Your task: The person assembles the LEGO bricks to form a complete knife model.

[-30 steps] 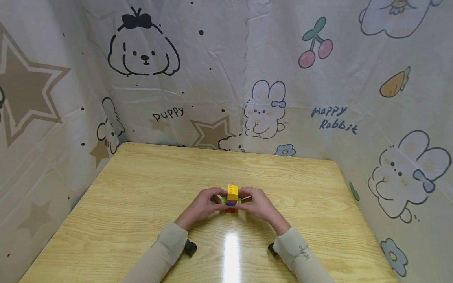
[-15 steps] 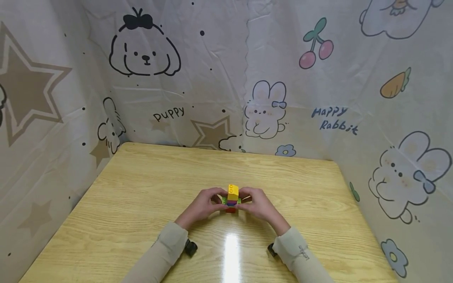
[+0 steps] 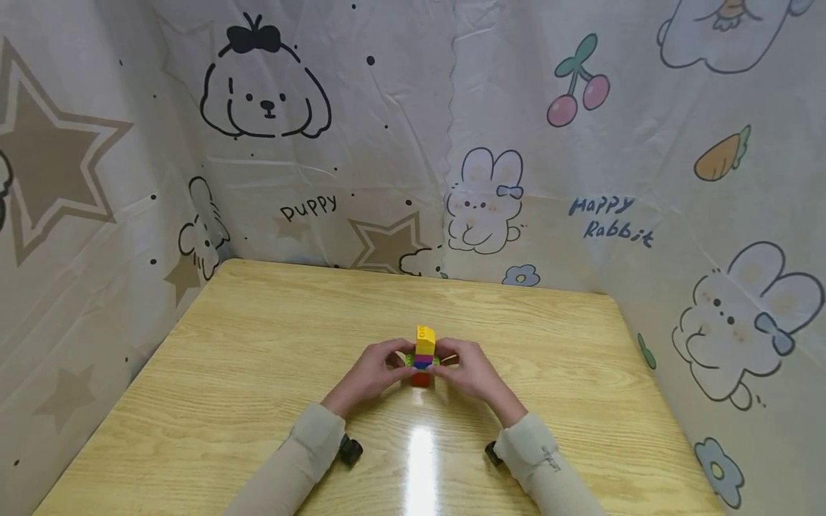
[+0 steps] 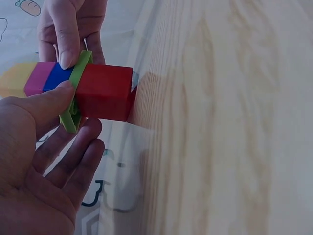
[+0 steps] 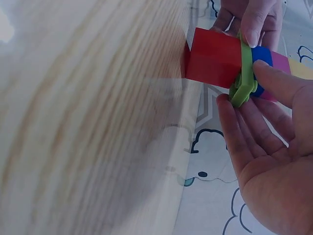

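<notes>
A stack of toy building blocks stands at mid-table between both hands. At its foot is a red block, then a flat green plate, a blue block, a purple block and a sloped yellow block on top. My left hand grips the stack from the left, thumb on its near face by the blue block. From the right, my right hand holds it the same way. Fingers of both hands reach behind and under the green plate's ends. Whether the red block touches the tabletop I cannot tell.
Around the hands spreads a light wood-grain table. A printed cloth with puppy and rabbit drawings hangs at the back and both sides. Dark wrist devices sit under the sleeves.
The stack's top has shifted up and away in the head view, showing more of its near face and less of the yellow top. Both hands moved slightly with it and keep their hold.
</notes>
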Demonstrator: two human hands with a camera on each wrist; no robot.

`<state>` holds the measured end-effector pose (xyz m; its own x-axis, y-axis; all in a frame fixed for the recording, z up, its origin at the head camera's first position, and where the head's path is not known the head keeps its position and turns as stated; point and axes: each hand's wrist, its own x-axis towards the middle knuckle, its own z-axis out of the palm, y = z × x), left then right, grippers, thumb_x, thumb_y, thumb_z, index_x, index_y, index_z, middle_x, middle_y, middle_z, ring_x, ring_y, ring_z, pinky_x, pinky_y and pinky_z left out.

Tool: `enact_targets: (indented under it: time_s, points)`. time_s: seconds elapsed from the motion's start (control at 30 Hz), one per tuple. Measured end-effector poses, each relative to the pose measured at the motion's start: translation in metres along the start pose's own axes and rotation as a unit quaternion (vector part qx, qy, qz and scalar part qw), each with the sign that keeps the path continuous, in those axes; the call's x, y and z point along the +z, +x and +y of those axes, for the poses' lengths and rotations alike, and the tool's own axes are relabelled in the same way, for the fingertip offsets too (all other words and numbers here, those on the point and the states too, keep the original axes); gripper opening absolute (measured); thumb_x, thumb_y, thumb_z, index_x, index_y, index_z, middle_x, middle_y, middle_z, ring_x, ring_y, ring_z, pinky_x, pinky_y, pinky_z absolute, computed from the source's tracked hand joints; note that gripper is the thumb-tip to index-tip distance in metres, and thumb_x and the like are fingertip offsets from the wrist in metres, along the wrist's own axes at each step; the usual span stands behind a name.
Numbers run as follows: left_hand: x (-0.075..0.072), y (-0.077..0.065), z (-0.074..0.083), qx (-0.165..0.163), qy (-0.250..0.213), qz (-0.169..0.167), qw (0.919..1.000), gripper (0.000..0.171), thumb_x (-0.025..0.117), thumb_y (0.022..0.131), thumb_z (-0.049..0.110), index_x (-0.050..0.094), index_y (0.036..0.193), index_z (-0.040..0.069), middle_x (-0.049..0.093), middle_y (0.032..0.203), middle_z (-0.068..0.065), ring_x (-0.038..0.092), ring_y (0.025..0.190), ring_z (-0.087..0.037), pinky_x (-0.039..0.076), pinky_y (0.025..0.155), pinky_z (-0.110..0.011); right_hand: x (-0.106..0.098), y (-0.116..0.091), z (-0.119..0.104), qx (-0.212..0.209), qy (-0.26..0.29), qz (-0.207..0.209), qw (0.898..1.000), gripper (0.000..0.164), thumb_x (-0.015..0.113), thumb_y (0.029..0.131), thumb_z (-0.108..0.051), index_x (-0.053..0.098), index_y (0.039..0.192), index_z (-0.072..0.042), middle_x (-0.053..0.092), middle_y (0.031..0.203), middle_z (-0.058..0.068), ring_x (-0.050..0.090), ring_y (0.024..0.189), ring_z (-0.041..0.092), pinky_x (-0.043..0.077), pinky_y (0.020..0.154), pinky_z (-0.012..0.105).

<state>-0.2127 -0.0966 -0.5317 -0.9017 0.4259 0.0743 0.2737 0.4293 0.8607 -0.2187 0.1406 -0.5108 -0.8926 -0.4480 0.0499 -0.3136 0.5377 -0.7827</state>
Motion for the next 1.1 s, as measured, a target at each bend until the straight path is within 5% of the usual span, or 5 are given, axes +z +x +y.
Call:
enact_targets:
  time_s: [0.83,1.1]
  points:
    - [0.011,0.012,0.002,-0.028,0.022,0.087,0.9956,0.053,0.074,0.098,0.023,0.055,0.148,0.018,0.074,0.126,-0.009,0.071,0.108,-0.025,0.059,0.097,-0.043,0.006,0.016,-0.001,0.060,0.013,0.051,0.997,0.049,0.073,0.098,-0.017,0.060,0.144,-0.007,0.076,0.115,0.008,0.073,0.104,0.023,0.060,0.094,0.042]
    - [0.010,0.015,-0.002,-0.029,0.017,0.092,0.9952,0.055,0.073,0.098,0.023,0.055,0.150,0.018,0.075,0.124,-0.010,0.072,0.108,-0.024,0.059,0.097,-0.042,0.008,0.019,-0.001,0.070,0.016,0.056,0.996,0.051,0.072,0.099,-0.017,0.058,0.146,-0.005,0.077,0.113,0.008,0.073,0.100,0.022,0.061,0.092,0.041]
